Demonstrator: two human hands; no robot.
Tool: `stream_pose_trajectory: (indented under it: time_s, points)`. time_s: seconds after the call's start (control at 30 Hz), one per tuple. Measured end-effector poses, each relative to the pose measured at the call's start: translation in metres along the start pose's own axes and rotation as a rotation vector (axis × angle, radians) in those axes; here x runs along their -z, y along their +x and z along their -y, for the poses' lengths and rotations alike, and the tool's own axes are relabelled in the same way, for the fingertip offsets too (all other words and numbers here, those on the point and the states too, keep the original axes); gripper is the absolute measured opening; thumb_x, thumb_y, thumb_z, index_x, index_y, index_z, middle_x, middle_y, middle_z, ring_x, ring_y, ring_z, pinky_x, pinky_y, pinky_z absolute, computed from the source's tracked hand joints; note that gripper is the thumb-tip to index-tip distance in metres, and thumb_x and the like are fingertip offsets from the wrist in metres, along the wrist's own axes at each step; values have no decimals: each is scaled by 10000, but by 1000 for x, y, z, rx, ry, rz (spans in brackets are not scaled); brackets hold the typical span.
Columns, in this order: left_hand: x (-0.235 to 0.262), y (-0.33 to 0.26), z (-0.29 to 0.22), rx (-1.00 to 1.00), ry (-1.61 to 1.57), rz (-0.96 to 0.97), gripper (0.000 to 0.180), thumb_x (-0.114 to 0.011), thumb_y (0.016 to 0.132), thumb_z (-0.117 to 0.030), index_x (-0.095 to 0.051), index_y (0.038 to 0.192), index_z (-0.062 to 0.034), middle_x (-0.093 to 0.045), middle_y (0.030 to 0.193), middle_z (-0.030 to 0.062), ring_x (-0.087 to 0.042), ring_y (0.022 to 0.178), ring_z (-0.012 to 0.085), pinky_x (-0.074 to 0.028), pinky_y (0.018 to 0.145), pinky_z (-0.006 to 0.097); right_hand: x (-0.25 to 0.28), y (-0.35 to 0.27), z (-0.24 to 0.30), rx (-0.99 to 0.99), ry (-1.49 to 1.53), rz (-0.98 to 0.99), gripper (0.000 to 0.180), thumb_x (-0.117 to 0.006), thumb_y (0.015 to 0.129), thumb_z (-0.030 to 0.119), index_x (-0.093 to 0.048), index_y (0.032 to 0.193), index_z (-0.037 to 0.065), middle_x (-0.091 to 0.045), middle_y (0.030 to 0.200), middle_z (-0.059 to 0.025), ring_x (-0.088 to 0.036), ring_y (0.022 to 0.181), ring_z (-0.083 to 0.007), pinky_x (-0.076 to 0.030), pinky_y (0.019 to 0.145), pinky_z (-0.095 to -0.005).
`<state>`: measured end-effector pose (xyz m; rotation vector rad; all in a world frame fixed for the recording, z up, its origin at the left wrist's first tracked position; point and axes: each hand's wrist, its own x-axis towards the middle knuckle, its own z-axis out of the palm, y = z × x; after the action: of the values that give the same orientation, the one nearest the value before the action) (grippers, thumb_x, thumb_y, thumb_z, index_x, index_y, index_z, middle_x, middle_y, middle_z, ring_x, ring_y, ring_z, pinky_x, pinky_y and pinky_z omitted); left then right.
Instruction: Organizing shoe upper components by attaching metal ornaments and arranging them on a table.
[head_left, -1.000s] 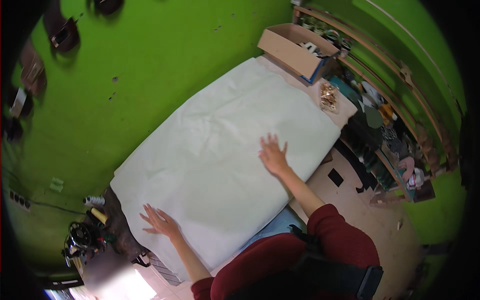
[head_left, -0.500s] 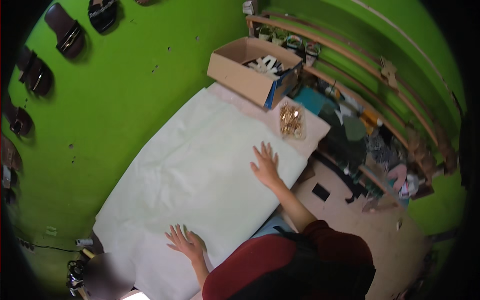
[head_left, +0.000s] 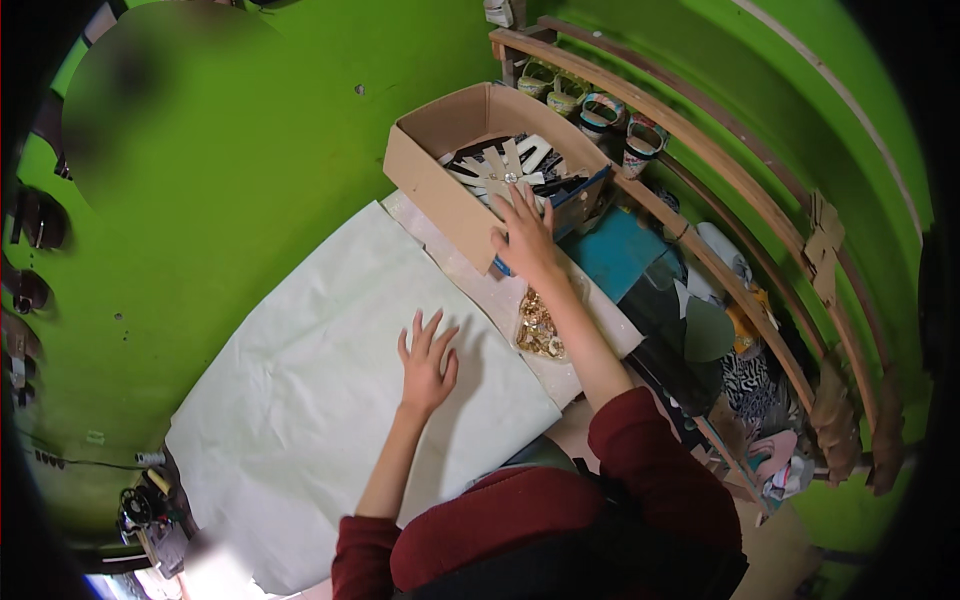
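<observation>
A large pale sheet of material (head_left: 330, 370) covers most of the table, lightly wrinkled. My left hand (head_left: 428, 368) hovers over its middle with fingers spread, holding nothing. Farther off, my right hand (head_left: 526, 235) reaches to the near side of an open cardboard box (head_left: 440, 205), fingers apart and the tips at its rim. Whether they touch the box I cannot tell. Inside lie white, beige and black cut strips (head_left: 500, 165), some joined in a star shape. Partly behind my right forearm stands a clear tray of gold-coloured metal pieces (head_left: 540, 330).
A wooden rack (head_left: 690, 120) runs along the green wall at the right, with several sandals (head_left: 600, 112) on it. Fabric and material scraps (head_left: 710, 320) are piled below. Dark sandals (head_left: 42, 220) hang on the left wall. A small dark machine (head_left: 138, 508) stands at the lower left.
Both hands have lifted off the pale sheet. My right hand has moved forward to the cardboard box; my left has moved forward and slightly right. The view has shifted too.
</observation>
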<state>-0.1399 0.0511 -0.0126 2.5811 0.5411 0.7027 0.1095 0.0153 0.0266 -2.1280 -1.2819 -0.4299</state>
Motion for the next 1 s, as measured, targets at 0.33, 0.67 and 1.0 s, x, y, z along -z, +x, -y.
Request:
stream_pose_trajectory:
  time_s: [0.33,0.67,1.0]
  points:
    - [-5,156,-58,-66,184,351,888,-667,584,-29,-269,1364,-179,-204,1446,106,-150,1342,342,-88,1014,629,-24,-26,10,132,1,46,246,-582,732,201,-618,928,57,-605,943,-120,-516,981,-234,-265,952,-434]
    - [-30,148,-15,87,-470,298,954,-604,567,-60,-153,1403,-149,-351,1354,141,-296,1270,334,-80,1012,635,7,-6,-5,211,132,443,221,-663,636,193,-627,808,58,-625,799,-106,-564,846,-249,-300,886,-389]
    - [-41,147,-38,21,-95,300,922,-703,585,-158,-227,1374,-122,-309,1357,100,-272,1264,299,-221,994,614,-5,133,-87,110,265,935,328,-569,813,360,-645,912,57,-646,871,-148,-625,807,-272,-482,711,-348]
